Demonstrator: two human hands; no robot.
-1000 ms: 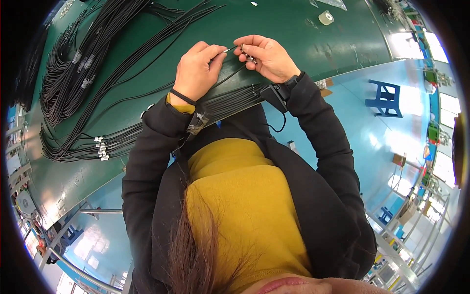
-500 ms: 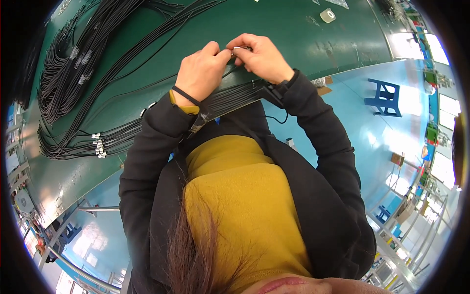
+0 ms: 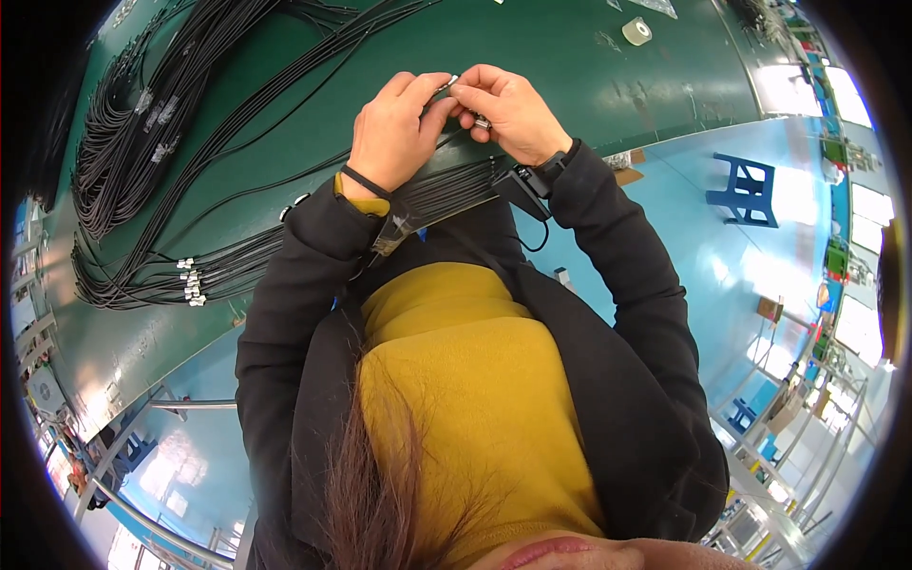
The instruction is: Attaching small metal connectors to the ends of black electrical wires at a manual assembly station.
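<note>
Above the green table, my left hand (image 3: 394, 131) and my right hand (image 3: 510, 112) meet at the fingertips. My left thumb and forefinger pinch a small white-and-metal piece (image 3: 452, 82), which my right fingertips also touch; its kind is too small to tell. Curled fingers of my right hand hold a shiny metal connector (image 3: 482, 123). A thin black cable (image 3: 285, 178) runs from the left behind my left hand toward it. Below my hands, a row of black cables (image 3: 451, 190) lies along the table's near edge, with clear wrap (image 3: 391, 236) around part of it.
A thick coil of black cables (image 3: 114, 180) covers the table's left side. White tags (image 3: 193, 282) sit on the nearer cables. A tape roll (image 3: 636, 31) lies far right on the green table (image 3: 541, 43). A blue stool (image 3: 744, 190) stands on the floor at the right.
My fingers have shifted their hold: the small white-and-metal piece now points up between the fingertips, and the connector shows under my right fingers. My right wrist has turned slightly.
</note>
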